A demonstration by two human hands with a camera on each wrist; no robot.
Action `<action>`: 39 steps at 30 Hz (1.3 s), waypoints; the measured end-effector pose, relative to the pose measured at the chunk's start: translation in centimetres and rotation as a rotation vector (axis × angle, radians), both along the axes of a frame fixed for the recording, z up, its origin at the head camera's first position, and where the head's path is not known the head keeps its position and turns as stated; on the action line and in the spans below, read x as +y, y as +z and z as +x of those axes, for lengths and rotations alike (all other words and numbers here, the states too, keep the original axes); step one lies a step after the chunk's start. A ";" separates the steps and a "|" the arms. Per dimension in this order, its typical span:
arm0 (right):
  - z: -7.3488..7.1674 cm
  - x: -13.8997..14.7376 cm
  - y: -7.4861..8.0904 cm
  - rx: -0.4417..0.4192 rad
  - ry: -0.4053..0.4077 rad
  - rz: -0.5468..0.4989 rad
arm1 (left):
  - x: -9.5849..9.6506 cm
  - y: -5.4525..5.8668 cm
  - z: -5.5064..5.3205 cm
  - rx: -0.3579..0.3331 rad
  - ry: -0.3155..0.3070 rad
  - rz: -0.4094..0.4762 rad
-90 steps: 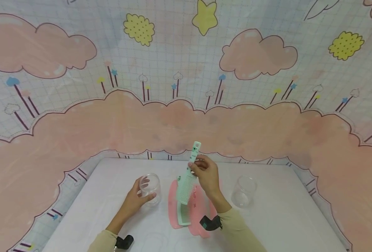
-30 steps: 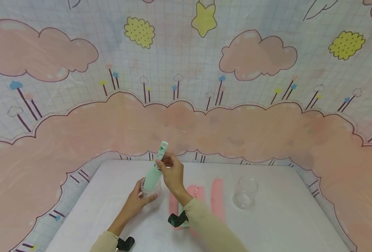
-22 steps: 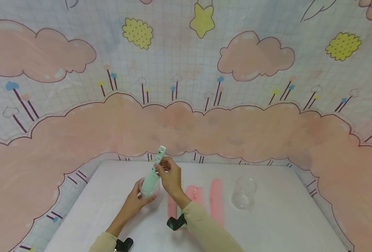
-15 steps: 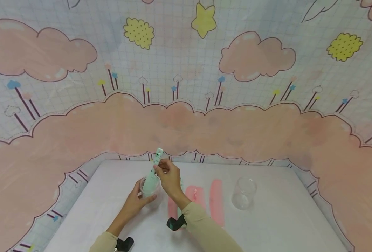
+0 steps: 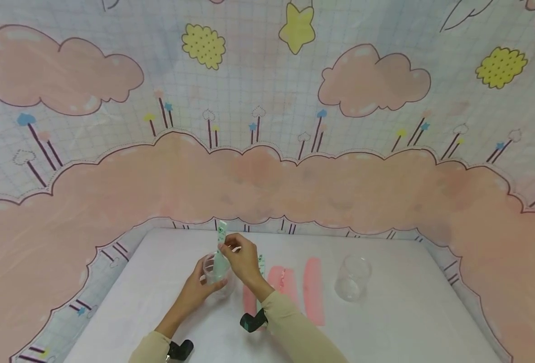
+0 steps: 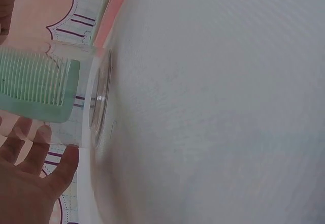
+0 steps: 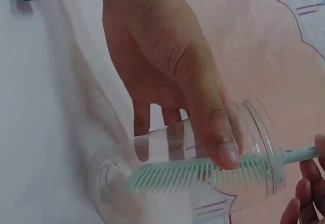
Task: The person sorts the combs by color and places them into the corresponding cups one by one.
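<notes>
My left hand (image 5: 195, 291) holds a clear plastic cup (image 7: 170, 198) upright on the white table, thumb on the near side and fingers around the far side. With thumb and fingertips, my right hand (image 5: 246, 259) pinches the handle of a mint green comb (image 5: 222, 232) just above the cup's mouth. The comb's toothed part is down inside the cup, and its end shows close to the cup's bottom in the right wrist view. Beneath my right forearm lies a second green comb (image 5: 261, 264), mostly hidden by the sleeve.
Several flat pink oblong pieces (image 5: 314, 291) lie mid-table, partly covered by my right arm. Another clear cup (image 5: 352, 277) stands to their right. A black wrist camera (image 5: 254, 321) sits on my right wrist. The patterned cloth (image 5: 340, 191) rises behind the table.
My right hand has brought the green comb from above the pink pieces leftward to the cup, then lowered it in and turned it more upright. The left hand has kept its hold.
</notes>
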State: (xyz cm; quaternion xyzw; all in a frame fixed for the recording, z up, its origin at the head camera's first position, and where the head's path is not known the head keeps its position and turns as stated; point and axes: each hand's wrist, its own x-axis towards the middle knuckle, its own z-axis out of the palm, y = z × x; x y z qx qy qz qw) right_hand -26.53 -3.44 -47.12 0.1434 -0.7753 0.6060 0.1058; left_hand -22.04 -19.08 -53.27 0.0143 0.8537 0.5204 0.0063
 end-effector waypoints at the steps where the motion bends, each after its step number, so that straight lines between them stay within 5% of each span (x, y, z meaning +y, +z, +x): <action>1: 0.0 0.0 -0.1 -0.001 0.001 0.005 | 0.0 0.0 0.0 -0.003 0.001 -0.008; 14: 0.7 0.1 -1.6 -0.077 -0.023 0.006 | -0.3 -1.0 0.9 0.003 -0.012 -0.012; 24: 0.9 0.6 -1.3 -0.081 0.002 -0.020 | -0.6 -0.5 0.5 0.048 -0.034 0.011; 33: 1.9 1.6 -0.1 -0.098 -0.016 -0.045 | -0.8 0.1 0.6 0.021 -0.038 0.018; 39: 0.8 1.9 0.1 -0.081 -0.042 -0.102 | -1.7 -0.1 -1.9 0.021 -0.068 0.008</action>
